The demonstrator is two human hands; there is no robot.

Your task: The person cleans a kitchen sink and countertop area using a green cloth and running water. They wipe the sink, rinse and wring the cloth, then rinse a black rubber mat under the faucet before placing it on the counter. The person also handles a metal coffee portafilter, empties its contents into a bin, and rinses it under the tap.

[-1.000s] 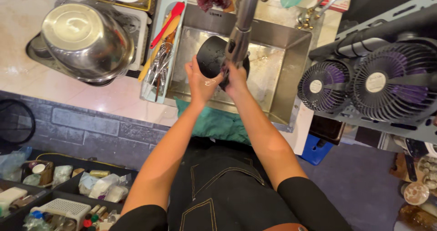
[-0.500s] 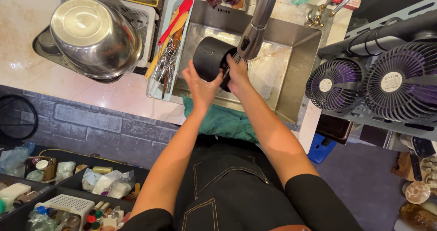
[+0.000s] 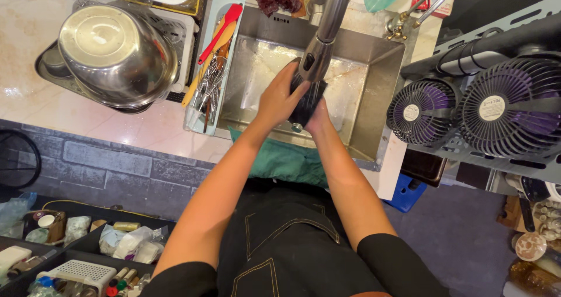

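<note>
Two hands, left hand and right hand, clasp a black cup between them under the tap over the steel sink; at nine o'clock, an upturned metal bowl rests on the desk.

sink at centre, faucet head above it; both hands, left hand and right hand, over the basin around a cup; utensil tray just left of sink; upturned bowl further left on rack; two fans right
</note>
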